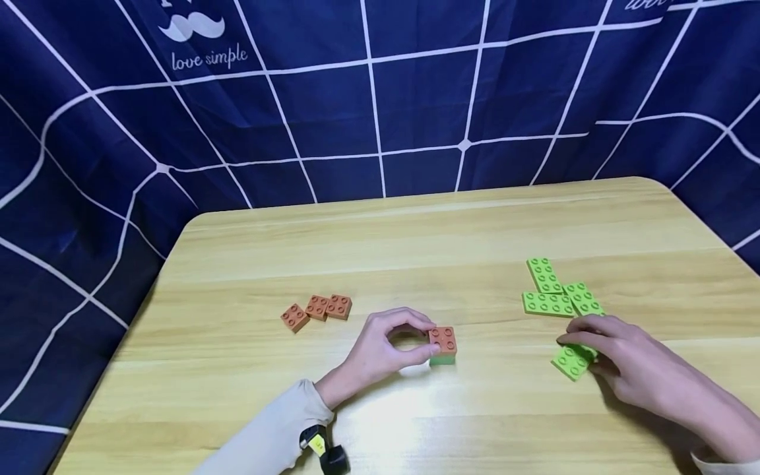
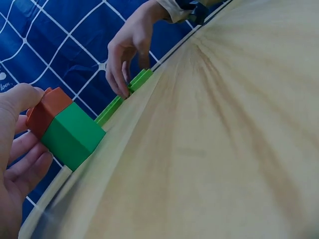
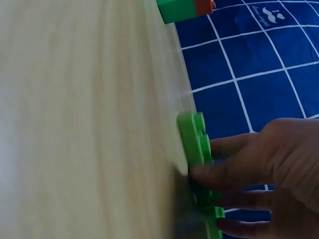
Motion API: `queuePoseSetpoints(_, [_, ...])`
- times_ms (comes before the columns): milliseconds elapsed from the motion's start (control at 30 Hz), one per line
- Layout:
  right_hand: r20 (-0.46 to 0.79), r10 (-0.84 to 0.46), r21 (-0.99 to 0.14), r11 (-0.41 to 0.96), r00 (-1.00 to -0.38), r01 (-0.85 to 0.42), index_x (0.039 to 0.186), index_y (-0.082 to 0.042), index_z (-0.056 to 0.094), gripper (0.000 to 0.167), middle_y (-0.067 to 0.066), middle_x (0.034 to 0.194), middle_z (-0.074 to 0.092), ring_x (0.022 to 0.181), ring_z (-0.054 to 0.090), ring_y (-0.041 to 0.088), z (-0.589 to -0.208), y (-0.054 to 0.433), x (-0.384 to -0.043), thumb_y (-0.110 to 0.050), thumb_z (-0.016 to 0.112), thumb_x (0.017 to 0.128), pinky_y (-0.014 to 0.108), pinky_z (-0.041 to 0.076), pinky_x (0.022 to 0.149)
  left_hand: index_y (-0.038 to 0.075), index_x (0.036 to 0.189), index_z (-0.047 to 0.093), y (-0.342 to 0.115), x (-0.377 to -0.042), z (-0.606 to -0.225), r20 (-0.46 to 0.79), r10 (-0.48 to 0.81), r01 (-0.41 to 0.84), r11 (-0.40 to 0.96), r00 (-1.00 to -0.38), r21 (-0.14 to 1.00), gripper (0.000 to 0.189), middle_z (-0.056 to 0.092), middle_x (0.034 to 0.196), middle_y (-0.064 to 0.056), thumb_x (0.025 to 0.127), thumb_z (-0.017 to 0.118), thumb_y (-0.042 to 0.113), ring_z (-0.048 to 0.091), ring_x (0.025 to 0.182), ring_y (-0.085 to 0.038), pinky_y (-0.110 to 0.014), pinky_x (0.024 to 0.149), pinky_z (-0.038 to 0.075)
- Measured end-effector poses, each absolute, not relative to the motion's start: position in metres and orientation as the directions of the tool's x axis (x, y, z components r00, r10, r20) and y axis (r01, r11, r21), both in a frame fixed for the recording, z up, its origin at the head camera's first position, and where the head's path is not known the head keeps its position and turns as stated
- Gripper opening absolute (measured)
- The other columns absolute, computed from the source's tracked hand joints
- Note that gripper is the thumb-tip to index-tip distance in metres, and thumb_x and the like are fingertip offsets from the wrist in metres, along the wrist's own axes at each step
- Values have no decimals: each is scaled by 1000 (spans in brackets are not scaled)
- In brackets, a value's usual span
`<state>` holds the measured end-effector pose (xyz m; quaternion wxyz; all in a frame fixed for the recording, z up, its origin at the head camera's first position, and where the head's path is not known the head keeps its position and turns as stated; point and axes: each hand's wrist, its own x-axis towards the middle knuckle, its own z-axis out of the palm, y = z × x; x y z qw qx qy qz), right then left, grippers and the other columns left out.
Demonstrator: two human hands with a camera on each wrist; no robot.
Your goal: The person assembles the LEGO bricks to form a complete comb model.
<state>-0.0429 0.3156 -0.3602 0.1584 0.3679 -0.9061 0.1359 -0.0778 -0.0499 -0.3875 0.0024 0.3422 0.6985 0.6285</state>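
Note:
My left hand pinches a small stack between thumb and fingers: an orange-brown toy building brick on top of a darker green brick. In the left wrist view the green brick stands low at the table surface; I cannot tell whether it touches. My right hand grips a flat light-green brick at the right, its thumb and fingers on opposite sides. Part of that brick is hidden under the fingers. Its studs show in the right wrist view, along the light-green brick.
Three orange-brown bricks lie close together left of the stack. Beyond my right hand, several flat light-green bricks lie touching or close together. The wooden table backs onto a dark blue curtain with white lines.

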Motion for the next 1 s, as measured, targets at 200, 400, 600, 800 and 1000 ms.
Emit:
queuePoseSetpoints(200, [397,-565,-153,736,-723,-659,102,-11,70,63,-3,100,62,88,59,19,-363,309,-40,-59,30,95,6,33,88,1,101,69,-49,-81,-387,429,496,478,-33,-755,878,23,71,98,-11,79,78,4,68,87,-19,-32,81,58])
queuePoseSetpoints(400, [376,-527,-183,764,-762,-619,108,-12,69,33,0,106,64,95,60,22,-360,299,-39,-32,75,83,4,28,93,2,105,69,-50,-81,-386,418,530,495,3,-737,869,29,71,97,-8,78,79,6,67,86,-18,-29,81,57])
queuePoseSetpoints(600, [360,-536,-178,764,-764,-620,114,-10,68,38,-2,109,63,98,59,19,-352,284,-39,-17,79,79,11,34,91,4,110,67,-53,-79,-390,419,557,532,51,-718,845,41,71,99,-5,72,84,8,66,88,-14,-26,83,55])
queuePoseSetpoints(800, [353,-551,-175,755,-756,-632,117,-9,67,37,-1,110,62,101,58,18,-345,269,-43,-15,76,82,20,39,89,2,109,69,-52,-79,-390,399,543,510,63,-739,858,39,71,99,-7,74,83,9,67,85,-17,-26,82,56])
queuePoseSetpoints(1000, [374,-564,-184,733,-736,-655,117,-9,67,33,1,110,63,99,60,20,-344,260,-49,-20,73,86,35,46,82,2,109,69,-51,-79,-390,414,544,529,65,-730,846,39,71,99,-8,74,83,8,67,84,-18,-26,81,56])
